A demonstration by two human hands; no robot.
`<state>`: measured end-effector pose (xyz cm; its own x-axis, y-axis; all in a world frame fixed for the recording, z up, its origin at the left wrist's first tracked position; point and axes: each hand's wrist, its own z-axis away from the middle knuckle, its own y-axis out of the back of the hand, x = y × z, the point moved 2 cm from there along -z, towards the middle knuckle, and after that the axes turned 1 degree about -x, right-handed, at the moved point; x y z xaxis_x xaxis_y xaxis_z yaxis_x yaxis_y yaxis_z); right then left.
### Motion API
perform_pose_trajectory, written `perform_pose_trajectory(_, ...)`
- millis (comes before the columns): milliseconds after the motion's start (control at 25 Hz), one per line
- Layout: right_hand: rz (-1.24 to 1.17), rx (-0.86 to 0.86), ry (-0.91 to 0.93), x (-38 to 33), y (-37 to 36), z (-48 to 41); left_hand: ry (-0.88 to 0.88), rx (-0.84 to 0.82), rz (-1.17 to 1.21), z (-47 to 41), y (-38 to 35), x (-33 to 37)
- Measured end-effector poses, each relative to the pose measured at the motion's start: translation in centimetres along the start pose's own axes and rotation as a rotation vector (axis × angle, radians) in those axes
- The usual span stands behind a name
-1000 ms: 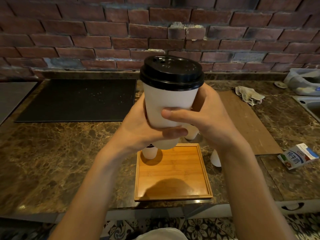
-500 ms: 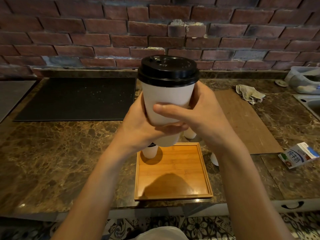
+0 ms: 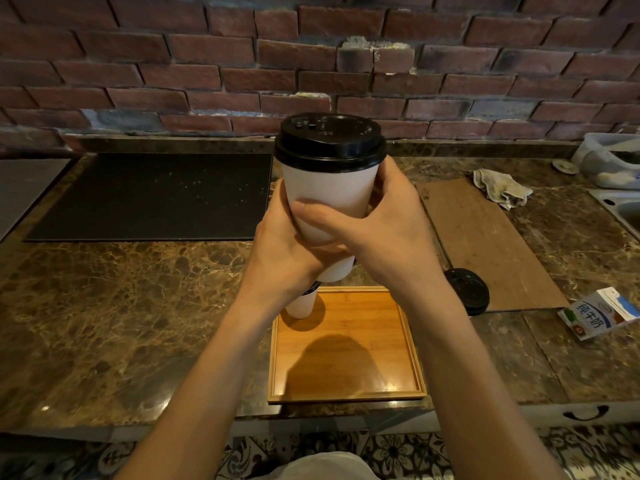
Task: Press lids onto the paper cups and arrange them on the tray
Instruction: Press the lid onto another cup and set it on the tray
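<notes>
tray [image 3: 346,398]: wooden, lies on the counter [image 3: 121,306] below both wrists; its near half is bare and carries a shadow.
second cup [image 3: 300,306]: stands on the tray's far-left corner, just under the left wrist; a black lid edge shows at its top, the rest is hidden.
left hand [image 3: 277,247]: curled round the lower left side of the tall cup, palm against the wall.
right hand [image 3: 391,233]: wrapped round the right side, thumb laid across the front, fingers out of sight behind.
tall cup [image 3: 329,188]: white paper, upright, gripped between both hands, lifted clear above the tray's far edge.
lid [image 3: 329,140]: black, sits level on the rim just above the fingers; no gap shows on the visible side.
black disc [image 3: 465,289]: just right of the right wrist, at the near end of a board [image 3: 485,237]; probably a lid, but whether a cup is under it cannot be told.
farther out: milk carton [image 3: 595,315] right of the right forearm, cloth [image 3: 502,187] beyond it, dark mat [image 3: 156,195] left of the left hand.
change: over the last second the tall cup barely shifts; the right thumb sits a little higher on the wall, and the two-handed grip is the same.
meaning: the lid looks fully seated, so pressing seems finished; lowering this cup beside the second one is likely next.
</notes>
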<state>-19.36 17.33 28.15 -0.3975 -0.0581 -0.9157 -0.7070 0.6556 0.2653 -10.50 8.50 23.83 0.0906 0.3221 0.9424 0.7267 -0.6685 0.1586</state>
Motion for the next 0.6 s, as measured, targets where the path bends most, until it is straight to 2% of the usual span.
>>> perform_pose_trajectory(320,-0.066,0.014,0.072,-0.1,0.4,-0.2,-0.012,-0.132,0.029,-0.3,0.9,0.4)
perform_pose_trajectory(480,-0.081,0.007,0.13,0.1,0.9,-0.4,-0.047,-0.16,-0.044,0.2,2.6,-0.2)
perform_pose_trajectory(600,-0.043,-0.021,0.143,0.8,1.5,-0.3,-0.006,-0.117,-0.172,1.1,4.5,-1.9)
